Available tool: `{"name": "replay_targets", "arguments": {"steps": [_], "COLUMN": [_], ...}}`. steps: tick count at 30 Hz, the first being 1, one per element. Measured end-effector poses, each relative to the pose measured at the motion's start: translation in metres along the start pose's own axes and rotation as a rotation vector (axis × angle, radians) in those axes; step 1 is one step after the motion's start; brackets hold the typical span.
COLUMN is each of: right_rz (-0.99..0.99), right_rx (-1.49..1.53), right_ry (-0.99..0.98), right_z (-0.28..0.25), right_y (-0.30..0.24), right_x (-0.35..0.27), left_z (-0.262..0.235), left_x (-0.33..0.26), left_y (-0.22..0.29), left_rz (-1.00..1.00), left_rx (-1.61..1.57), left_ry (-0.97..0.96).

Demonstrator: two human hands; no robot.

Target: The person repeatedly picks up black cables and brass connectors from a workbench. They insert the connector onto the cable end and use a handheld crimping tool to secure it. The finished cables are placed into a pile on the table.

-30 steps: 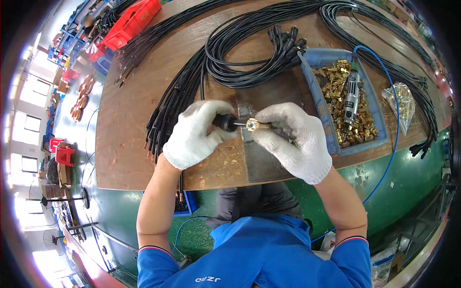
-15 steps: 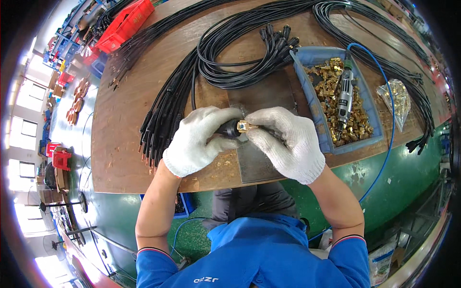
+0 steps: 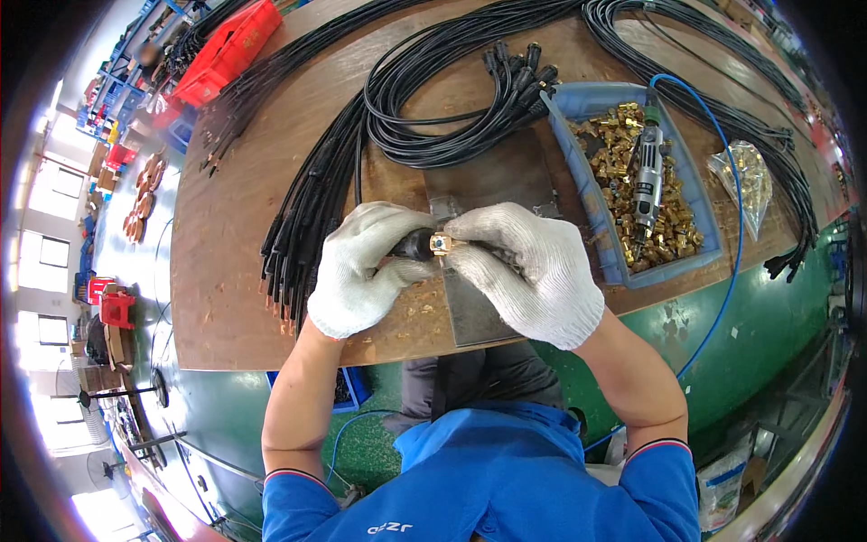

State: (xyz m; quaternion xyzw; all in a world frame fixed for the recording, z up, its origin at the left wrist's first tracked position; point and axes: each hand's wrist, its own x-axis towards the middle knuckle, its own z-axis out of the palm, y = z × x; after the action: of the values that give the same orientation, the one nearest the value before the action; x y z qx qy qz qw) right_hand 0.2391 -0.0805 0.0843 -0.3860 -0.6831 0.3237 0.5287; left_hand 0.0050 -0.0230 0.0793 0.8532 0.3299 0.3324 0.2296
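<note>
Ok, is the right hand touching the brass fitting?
Touching: the head view shows the right hand pinching the brass fitting at its right end.

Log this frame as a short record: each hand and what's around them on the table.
Left hand: white knit glove, gripping a black cylindrical connector
Right hand: white knit glove, pinching a brass fitting at the connector's right end
Container: light-blue plastic bin with loose brass pieces, right of the hands
Lying inside: silver cylindrical tool with blue hose
Beyond hands: coiled black cables on brown wooden table
Far right: clear plastic bag of gold-coloured parts
</note>
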Motion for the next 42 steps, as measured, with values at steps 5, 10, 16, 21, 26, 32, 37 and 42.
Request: {"name": "replay_targets", "arguments": {"steps": [5,10,16,21,26,32,37,42], "right_rz": [0.049,0.01,-0.076,-0.055,0.183,0.329,0.616,0.627], "right_rx": [0.023,-0.025,-0.159,-0.155,-0.107,0.003,0.542,0.794], "right_ry": [-0.026,-0.025,-0.056,-0.063,-0.124,-0.007,0.238,0.305], "right_z": [0.003,0.004,0.001,-0.003,-0.001,0.03,0.009,0.027], "right_y": [0.005,0.012,0.015,0.02,0.044,0.047,0.047,0.067], "right_x": [0.0,0.002,0.005,0.0,0.002,0.026,0.056,0.064], "left_z": [-0.001,0.001,0.002,0.008,0.012,0.003,-0.001,0.034], "left_x": [0.002,0.002,0.003,0.005,0.009,0.035,0.018,0.043], "left_y": [0.002,0.001,0.007,0.011,-0.002,-0.004,0.002,-0.028], "left_rz": [0.001,0.039,-0.082,0.123,0.067,0.087,0.089,-0.38], "left_rx": [0.021,0.077,0.035,0.277,0.317,0.32,0.372,-0.518], "left_ry": [-0.009,-0.004,-0.088,-0.024,-0.164,-0.11,0.203,0.412]}}
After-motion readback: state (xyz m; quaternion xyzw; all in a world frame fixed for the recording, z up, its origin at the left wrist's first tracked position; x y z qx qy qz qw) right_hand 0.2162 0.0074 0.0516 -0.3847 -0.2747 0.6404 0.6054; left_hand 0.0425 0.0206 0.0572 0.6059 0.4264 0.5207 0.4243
